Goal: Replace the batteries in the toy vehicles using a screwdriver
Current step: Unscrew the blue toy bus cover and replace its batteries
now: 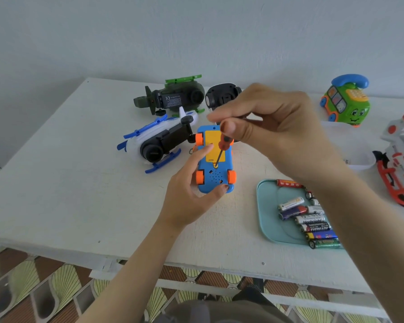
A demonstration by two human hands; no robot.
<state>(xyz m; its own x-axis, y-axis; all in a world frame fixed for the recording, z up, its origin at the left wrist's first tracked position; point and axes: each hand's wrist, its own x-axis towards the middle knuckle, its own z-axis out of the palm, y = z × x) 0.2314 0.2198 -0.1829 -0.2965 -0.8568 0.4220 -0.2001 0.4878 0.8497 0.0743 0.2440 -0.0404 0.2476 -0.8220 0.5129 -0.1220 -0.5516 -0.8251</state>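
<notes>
A blue toy car (216,180) with orange wheels lies upside down in the middle of the white table (79,183), its yellow battery cover (214,142) facing up. My left hand (191,190) grips the car from the left and front. My right hand (273,127) pinches a small screwdriver (222,148) with an orange handle. The tip rests at the screw hole at the near end of the yellow cover. A teal tray (268,213) at the right holds several loose batteries (310,220).
A white and blue toy helicopter (156,143) lies left of the car, a dark green one (173,96) behind it, and a black toy (222,96) is partly hidden by my right hand. A green toy phone car (345,103) and a white and red toy (401,157) sit at the right.
</notes>
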